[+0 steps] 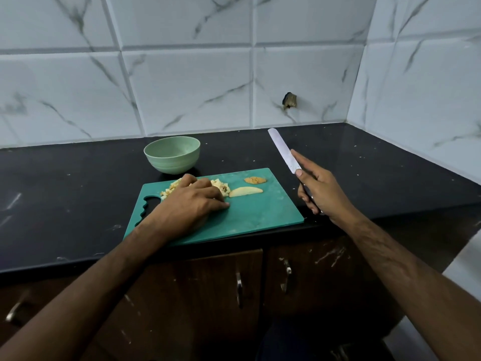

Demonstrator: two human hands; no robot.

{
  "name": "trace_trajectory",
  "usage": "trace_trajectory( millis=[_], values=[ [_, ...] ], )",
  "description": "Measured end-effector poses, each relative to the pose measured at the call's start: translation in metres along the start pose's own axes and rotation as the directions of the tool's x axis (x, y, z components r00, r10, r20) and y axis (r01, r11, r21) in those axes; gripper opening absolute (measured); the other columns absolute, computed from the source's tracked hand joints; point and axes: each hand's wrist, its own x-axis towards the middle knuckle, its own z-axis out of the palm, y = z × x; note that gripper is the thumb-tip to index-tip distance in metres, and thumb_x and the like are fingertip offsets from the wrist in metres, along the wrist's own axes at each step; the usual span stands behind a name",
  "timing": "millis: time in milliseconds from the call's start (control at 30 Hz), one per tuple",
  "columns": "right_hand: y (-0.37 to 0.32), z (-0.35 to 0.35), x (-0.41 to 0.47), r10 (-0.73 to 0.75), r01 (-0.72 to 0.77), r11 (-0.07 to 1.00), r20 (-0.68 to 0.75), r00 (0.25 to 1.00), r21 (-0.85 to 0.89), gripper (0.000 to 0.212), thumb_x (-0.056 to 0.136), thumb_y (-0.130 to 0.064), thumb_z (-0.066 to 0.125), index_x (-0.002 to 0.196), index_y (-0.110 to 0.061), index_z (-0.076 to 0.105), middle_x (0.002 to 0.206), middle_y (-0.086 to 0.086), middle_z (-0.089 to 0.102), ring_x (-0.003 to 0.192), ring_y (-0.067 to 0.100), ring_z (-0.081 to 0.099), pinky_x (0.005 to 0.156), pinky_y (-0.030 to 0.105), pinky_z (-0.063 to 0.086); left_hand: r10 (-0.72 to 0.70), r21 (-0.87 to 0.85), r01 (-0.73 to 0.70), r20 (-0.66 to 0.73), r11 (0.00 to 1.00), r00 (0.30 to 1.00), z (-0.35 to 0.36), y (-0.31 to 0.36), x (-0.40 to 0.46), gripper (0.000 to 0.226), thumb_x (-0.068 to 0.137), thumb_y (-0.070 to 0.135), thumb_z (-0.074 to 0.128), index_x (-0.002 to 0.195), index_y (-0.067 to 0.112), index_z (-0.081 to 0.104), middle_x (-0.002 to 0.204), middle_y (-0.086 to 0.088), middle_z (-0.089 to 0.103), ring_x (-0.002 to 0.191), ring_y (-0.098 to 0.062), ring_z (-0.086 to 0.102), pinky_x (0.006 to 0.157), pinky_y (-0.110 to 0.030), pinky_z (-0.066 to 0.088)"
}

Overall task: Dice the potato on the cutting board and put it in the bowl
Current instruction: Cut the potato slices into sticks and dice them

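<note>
A teal cutting board [250, 214] lies on the black counter. A heap of diced potato [221, 187] sits at its far left, and my left hand [190, 204] cups over the heap with curled fingers, hiding most of it. To the right of the heap lie a pale potato slice [246, 191] and a brown skin-side end piece [255, 180]. A pale green bowl [171, 154] stands just behind the board; its inside looks bare. My right hand [318, 190] grips a knife [283, 151] off the board's right edge, blade pointing up and away.
The black counter [78, 194] runs into a tiled corner at the right. Its front edge lies just below the board. Brown cabinet doors with metal handles [239, 285] are underneath. A chipped hole [289, 100] marks the wall tile.
</note>
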Motion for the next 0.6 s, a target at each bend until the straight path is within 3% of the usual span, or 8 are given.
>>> trace_trajectory(
  millis=[167,233,300,467,600],
  values=[
    [0.001,0.001,0.002,0.007,-0.007,1.0,0.002,1.0,-0.008,0.049,0.109,-0.022,0.045,0.151,-0.047,0.042,0.051,-0.004,0.047,0.037,0.005,0.038,0.036,0.02,0.035,-0.104,-0.003,0.105,-0.129,0.994,0.986,-0.004,0.006,0.007,0.02,0.093,0.035,0.057,0.094,0.031,0.077,0.091,0.011,0.064,0.088,-0.02,0.055,0.075,-0.037,0.03],
    [0.001,0.001,0.001,0.007,-0.007,1.0,0.003,1.0,-0.006,0.049,0.109,-0.022,0.045,0.151,-0.047,0.042,0.051,-0.004,0.047,0.037,0.005,0.038,0.036,0.02,0.036,-0.174,0.012,0.177,-0.146,0.984,0.974,-0.003,0.007,0.013,0.012,0.092,0.029,0.066,0.098,0.029,0.076,0.09,0.01,0.062,0.087,-0.02,0.054,0.074,-0.037,0.027],
    [0.001,0.002,0.001,0.005,-0.005,1.0,0.007,1.0,-0.005,0.049,0.109,-0.022,0.045,0.151,-0.047,0.042,0.052,-0.003,0.047,0.038,0.005,0.038,0.036,0.021,0.036,-0.262,0.025,0.269,-0.149,0.963,0.953,0.001,0.008,0.02,0.022,0.09,0.018,0.064,0.107,0.029,0.074,0.093,0.009,0.062,0.089,-0.021,0.054,0.075,-0.036,0.023],
    [0.0,0.001,0.001,0.01,-0.01,1.0,0.008,1.0,0.001,0.048,0.109,-0.023,0.045,0.151,-0.047,0.042,0.052,-0.004,0.047,0.039,0.005,0.038,0.036,0.021,0.036,-0.387,-0.045,0.387,0.017,0.921,0.922,0.006,0.014,0.054,0.034,0.1,0.029,0.053,0.133,0.031,0.06,0.125,0.011,0.062,0.116,-0.018,0.05,0.084,-0.039,0.023],
    [0.0,0.0,0.0,0.013,-0.013,1.0,0.012,1.0,0.012,0.049,0.109,-0.023,0.045,0.151,-0.047,0.041,0.051,-0.005,0.047,0.039,0.005,0.037,0.036,0.021,0.036,-0.385,-0.039,0.395,0.156,0.918,0.91,0.013,0.018,0.08,0.034,0.099,0.029,0.054,0.132,0.035,0.059,0.123,0.014,0.064,0.119,-0.015,0.05,0.086,-0.04,0.024]
  ],
)
